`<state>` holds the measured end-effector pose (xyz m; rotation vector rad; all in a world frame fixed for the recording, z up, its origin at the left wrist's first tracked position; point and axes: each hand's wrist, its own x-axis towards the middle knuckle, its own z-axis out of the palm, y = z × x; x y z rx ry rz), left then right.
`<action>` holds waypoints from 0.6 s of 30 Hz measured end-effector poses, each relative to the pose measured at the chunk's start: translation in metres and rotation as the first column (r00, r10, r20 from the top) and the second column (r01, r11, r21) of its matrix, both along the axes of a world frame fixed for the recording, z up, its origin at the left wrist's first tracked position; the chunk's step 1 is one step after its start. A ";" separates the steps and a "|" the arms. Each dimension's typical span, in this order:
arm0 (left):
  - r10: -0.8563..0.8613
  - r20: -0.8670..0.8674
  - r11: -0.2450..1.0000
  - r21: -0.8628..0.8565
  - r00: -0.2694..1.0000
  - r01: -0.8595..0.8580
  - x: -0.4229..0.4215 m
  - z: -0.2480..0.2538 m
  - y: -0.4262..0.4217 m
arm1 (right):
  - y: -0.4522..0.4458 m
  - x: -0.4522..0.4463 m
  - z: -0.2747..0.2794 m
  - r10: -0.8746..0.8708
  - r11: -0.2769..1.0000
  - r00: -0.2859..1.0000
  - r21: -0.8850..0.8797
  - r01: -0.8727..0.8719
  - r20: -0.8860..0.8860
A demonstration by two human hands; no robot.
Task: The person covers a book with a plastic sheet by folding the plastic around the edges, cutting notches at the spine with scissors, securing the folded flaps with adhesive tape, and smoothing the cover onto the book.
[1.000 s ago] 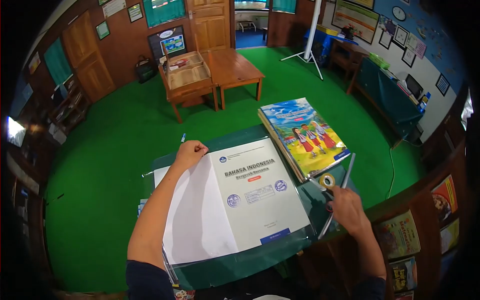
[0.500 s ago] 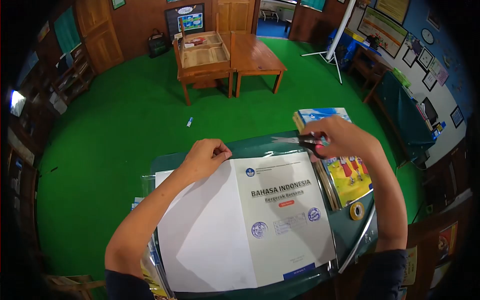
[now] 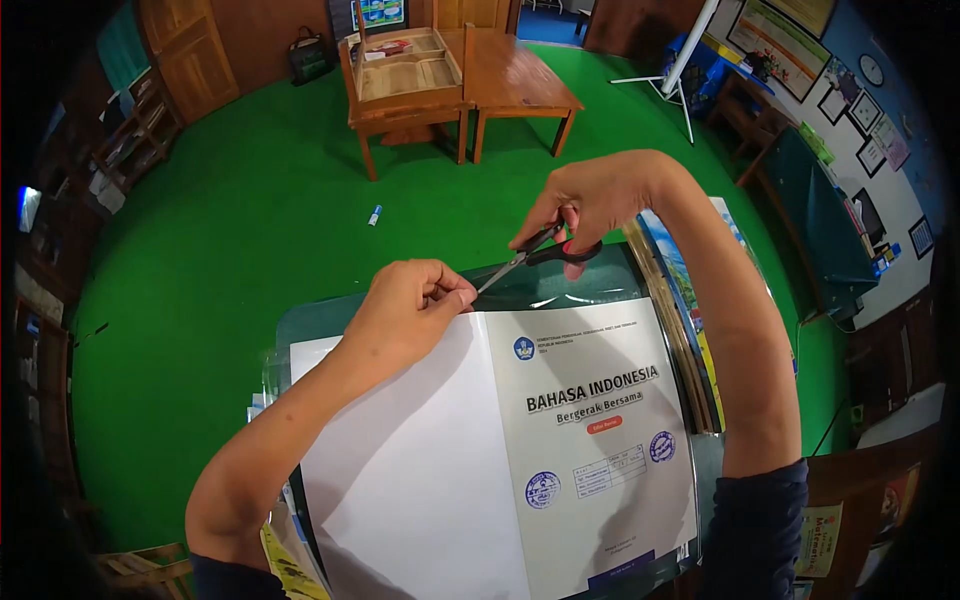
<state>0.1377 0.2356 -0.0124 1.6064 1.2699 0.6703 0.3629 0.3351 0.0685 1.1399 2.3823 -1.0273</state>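
Two wooden tables [image 3: 520, 85] stand side by side on a vivid green floor [image 3: 220, 250] before a brown wall [image 3: 258, 45] and panelled door [image 3: 190, 55]. At right, a round clock [image 3: 871, 70] and framed pictures [image 3: 871, 157] hang above a green-draped table [image 3: 795, 205].

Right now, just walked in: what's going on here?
A person is at a green table with a book lying open, clear plastic showing past its top edge. The right hand holds scissors, tips close to the pinched fingers of the left hand, near the top of the book's fold. Can't tell whether the blades are cutting, or what the left fingers pinch. A stack of books sits to the right, partly behind the right forearm.
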 end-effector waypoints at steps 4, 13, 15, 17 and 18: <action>0.002 0.027 1.000 0.004 1.000 -0.002 -0.001 -0.005 0.000 | 0.005 -0.003 0.000 0.043 0.996 0.998 -0.084 -0.038 0.047; 0.020 0.057 0.999 0.031 0.998 -0.022 0.001 -0.012 -0.002 | 0.008 -0.009 -0.008 0.062 0.995 0.997 -0.085 -0.059 0.037; 0.019 0.063 0.999 0.035 0.998 -0.021 0.003 -0.013 -0.001 | 0.009 -0.009 -0.009 0.049 0.995 0.999 -0.089 -0.047 0.016; 0.017 0.036 0.999 0.028 0.999 -0.018 0.003 -0.009 -0.003 | 0.011 -0.011 -0.010 0.061 0.997 0.997 -0.039 -0.059 0.039; 0.016 0.023 1.000 0.024 1.000 -0.017 0.003 -0.006 -0.003 | 0.011 -0.013 -0.010 0.067 0.998 0.996 -0.014 -0.066 0.051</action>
